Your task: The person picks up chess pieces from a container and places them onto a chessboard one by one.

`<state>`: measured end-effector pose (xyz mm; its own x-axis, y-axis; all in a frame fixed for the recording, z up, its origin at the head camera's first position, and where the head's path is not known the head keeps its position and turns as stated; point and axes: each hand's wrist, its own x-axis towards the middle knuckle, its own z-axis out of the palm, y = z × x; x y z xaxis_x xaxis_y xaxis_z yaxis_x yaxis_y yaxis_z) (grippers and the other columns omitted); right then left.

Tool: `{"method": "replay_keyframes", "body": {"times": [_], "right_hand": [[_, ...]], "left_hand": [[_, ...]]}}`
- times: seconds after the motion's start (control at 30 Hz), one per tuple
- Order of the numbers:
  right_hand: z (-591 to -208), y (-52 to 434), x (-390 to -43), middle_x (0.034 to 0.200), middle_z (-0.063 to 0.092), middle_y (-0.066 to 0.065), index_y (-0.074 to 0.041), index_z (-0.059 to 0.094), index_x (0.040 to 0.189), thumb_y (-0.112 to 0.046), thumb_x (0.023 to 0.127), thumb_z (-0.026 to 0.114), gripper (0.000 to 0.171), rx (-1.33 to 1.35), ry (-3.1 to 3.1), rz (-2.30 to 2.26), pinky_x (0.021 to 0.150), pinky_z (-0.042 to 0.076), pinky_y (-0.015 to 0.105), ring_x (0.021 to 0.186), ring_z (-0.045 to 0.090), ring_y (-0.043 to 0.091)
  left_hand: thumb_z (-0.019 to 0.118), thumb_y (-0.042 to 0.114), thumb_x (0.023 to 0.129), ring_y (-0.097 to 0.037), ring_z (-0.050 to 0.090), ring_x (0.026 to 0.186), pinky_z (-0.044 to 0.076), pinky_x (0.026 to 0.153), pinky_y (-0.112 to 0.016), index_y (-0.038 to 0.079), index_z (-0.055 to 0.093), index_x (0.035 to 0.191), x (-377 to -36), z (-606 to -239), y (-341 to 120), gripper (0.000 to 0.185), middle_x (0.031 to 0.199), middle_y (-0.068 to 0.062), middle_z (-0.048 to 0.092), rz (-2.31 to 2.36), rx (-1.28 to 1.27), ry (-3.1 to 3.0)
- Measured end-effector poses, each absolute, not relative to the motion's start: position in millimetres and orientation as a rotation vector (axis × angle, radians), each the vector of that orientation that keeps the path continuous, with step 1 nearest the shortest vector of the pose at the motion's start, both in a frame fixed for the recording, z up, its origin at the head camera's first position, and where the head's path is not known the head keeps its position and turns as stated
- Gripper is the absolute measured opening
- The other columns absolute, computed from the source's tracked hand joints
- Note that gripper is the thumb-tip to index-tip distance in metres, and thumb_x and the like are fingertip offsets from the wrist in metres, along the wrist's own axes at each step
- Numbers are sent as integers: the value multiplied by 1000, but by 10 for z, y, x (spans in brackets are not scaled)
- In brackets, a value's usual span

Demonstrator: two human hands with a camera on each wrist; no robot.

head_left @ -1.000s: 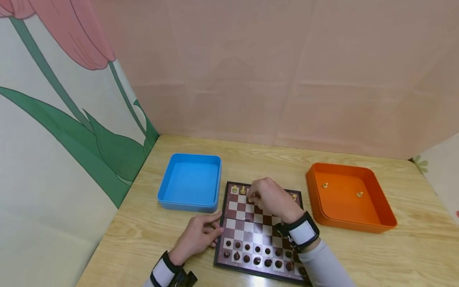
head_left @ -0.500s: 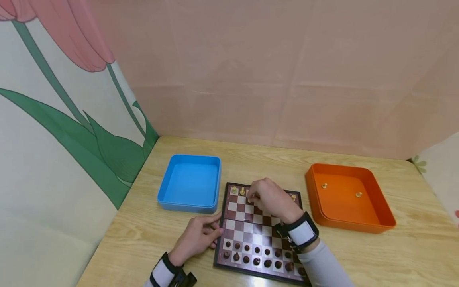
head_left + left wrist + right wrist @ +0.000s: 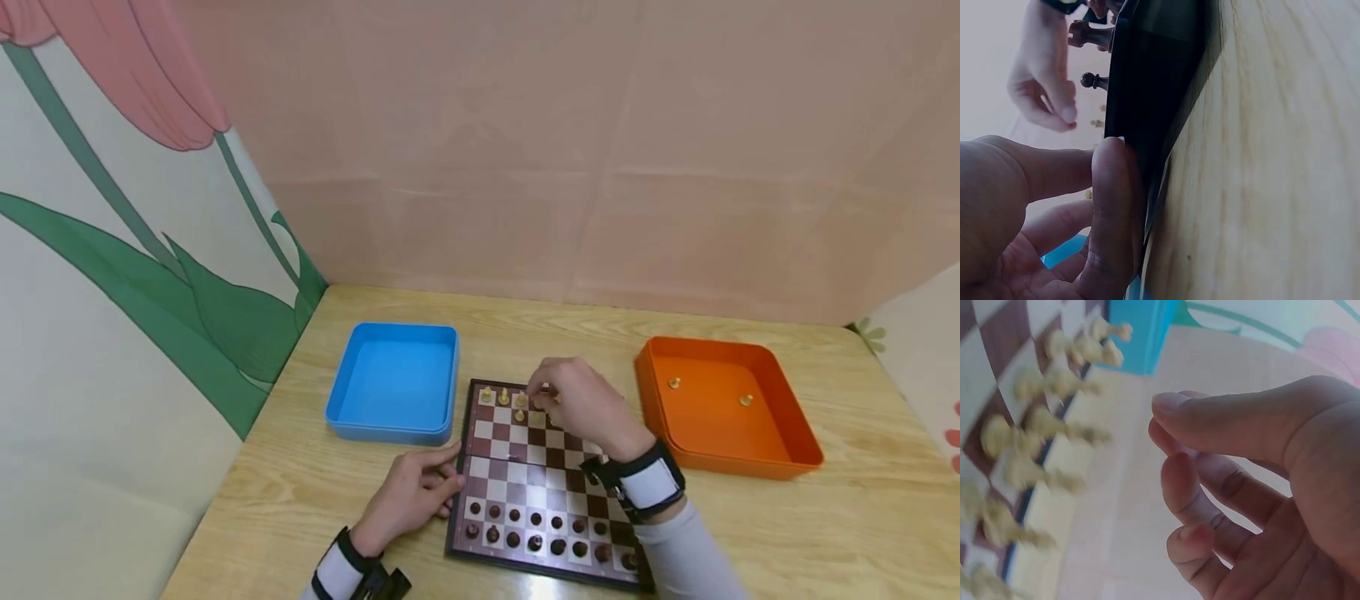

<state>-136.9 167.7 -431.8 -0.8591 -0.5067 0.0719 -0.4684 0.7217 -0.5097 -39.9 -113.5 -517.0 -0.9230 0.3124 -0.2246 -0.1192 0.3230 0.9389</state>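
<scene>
Chess board [image 3: 536,479] lies flat near the front edge of the bench [image 3: 862,517], between the blue tray [image 3: 393,383] toward the left edge and the orange tray [image 3: 727,408] toward the right. Light pieces [image 3: 501,397] stand along the board's far rows, dark pieces [image 3: 536,533] along the near rows.

Handling, as a guess: pieces are small, light, hard, probably slick, narrow and easy to tip. Best taken by a fingertip pinch at the head or neck, lifted straight up so neighbours stay standing. Board is stiff and thin, and could slide on the wood unless steadied.

Right hand [image 3: 581,404] hovers over the far rows of the board, thumb and fingers [image 3: 1210,412] curled close together with tips almost meeting. The right wrist view shows nothing between them and the head view hides the fingertips, so I can't tell whether a piece is held.

Left hand [image 3: 412,496] rests on the bench at the board's left edge, fingers loosely extended, thumb [image 3: 1113,206] pressed flat against the dark side of the board. It's bracing, not gripping.

Two light pieces [image 3: 708,392] lie in the orange tray, well apart from each other.
</scene>
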Motion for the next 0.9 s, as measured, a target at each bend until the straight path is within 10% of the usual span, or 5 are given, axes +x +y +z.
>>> {"method": "replay_keyframes", "body": {"times": [0.9], "right_hand": [[-4158,2699,-1346,106,71,20,1,76,112,-7,100,73,15,-405,3175,-830,66,64,42,87,67,33]], "left_hand": [[75,14,101,-18,74,69,67,59,-31,2,54,153,-391,-5159,-1145,57,100,-7,72,1632,157,2211]]}}
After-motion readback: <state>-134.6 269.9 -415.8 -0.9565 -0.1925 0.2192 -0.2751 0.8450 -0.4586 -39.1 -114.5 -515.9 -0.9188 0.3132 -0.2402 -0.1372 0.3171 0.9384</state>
